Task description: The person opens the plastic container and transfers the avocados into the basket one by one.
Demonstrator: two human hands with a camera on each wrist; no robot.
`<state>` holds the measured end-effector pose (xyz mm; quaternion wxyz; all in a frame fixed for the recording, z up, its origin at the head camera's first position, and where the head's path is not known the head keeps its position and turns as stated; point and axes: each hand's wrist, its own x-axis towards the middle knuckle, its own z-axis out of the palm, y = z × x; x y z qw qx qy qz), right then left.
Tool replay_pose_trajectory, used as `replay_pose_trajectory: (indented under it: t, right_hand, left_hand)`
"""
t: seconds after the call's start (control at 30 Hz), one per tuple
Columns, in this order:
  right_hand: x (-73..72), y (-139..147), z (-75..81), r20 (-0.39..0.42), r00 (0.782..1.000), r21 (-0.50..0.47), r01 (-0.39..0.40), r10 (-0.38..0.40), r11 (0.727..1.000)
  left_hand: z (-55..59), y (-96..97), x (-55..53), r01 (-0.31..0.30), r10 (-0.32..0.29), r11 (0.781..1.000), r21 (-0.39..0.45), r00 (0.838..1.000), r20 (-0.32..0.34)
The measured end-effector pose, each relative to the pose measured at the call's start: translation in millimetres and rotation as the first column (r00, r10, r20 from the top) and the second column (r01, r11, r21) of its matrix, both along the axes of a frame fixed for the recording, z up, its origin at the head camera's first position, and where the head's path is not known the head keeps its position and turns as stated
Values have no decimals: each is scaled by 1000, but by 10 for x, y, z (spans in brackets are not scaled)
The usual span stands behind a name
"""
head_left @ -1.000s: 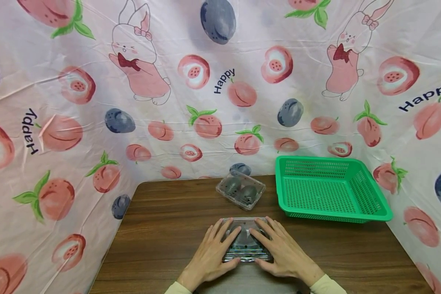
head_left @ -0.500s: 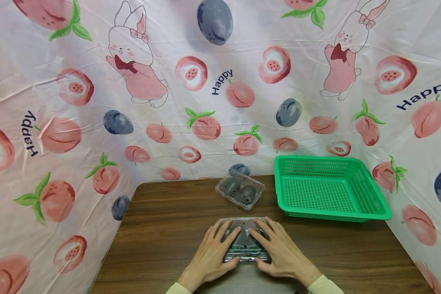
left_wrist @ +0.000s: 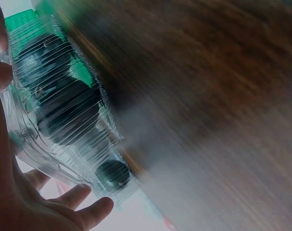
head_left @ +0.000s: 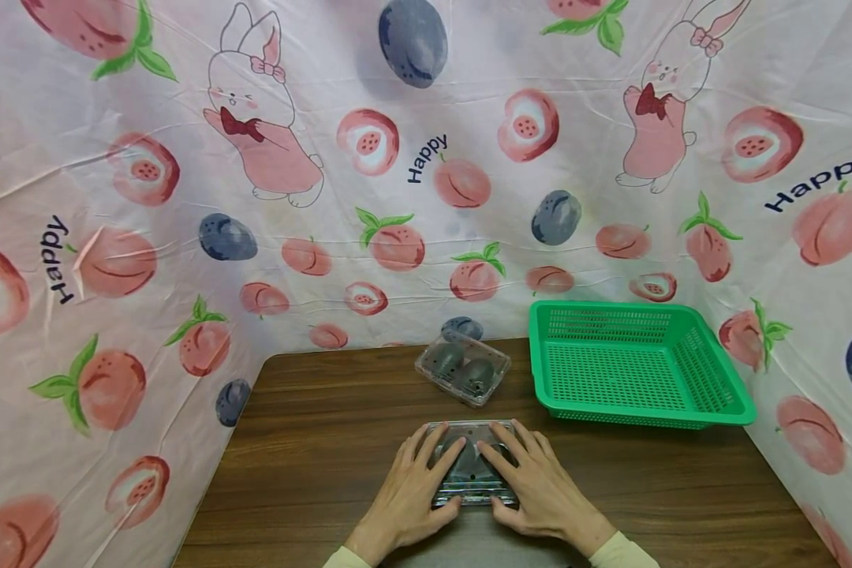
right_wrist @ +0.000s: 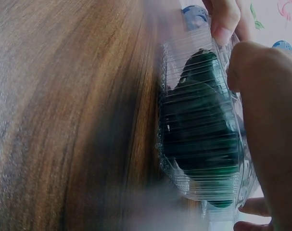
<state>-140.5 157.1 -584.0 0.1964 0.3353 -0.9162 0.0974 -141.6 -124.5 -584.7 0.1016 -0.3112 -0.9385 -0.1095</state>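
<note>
A clear plastic clamshell box (head_left: 472, 465) lies on the table with dark green avocados (right_wrist: 201, 125) inside. Its lid is down. My left hand (head_left: 415, 489) rests on the lid's left part with fingers spread, the thumb at the near edge. On the right part lies my right hand (head_left: 536, 489) in the same way, its thumb also by the near edge. Ribbed box sides and dark fruit show close up in both wrist views, with fingertips of the left hand (left_wrist: 44, 202) reaching past the far edge.
Behind the hands, a second clear box (head_left: 463, 369) holds two dark avocados. A green perforated plastic basket (head_left: 642, 367) stands at the back right of the brown wooden table (head_left: 312, 434). Fruit-and-rabbit printed cloth (head_left: 397, 292) hangs around the table.
</note>
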Motion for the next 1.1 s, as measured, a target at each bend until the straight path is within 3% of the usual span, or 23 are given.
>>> replay_pose_trajectory:
  t: [0.57, 0.9, 1.1]
  right_hand:
    - [-26, -9, -4, -39, 999, 15, -7, 7, 1000]
    - [-18, -8, 16, 4, 1000, 4, -5, 5, 1000]
    - [-21, -9, 10, -20, 1000, 2, -10, 10, 1000]
  left_hand:
    - [-40, 48, -27, -31, 25, 998, -55, 995, -100]
    - [-41, 55, -22, -35, 30, 998, -49, 993, -115]
    - [-32, 61, -21, -40, 33, 998, -53, 989, -143]
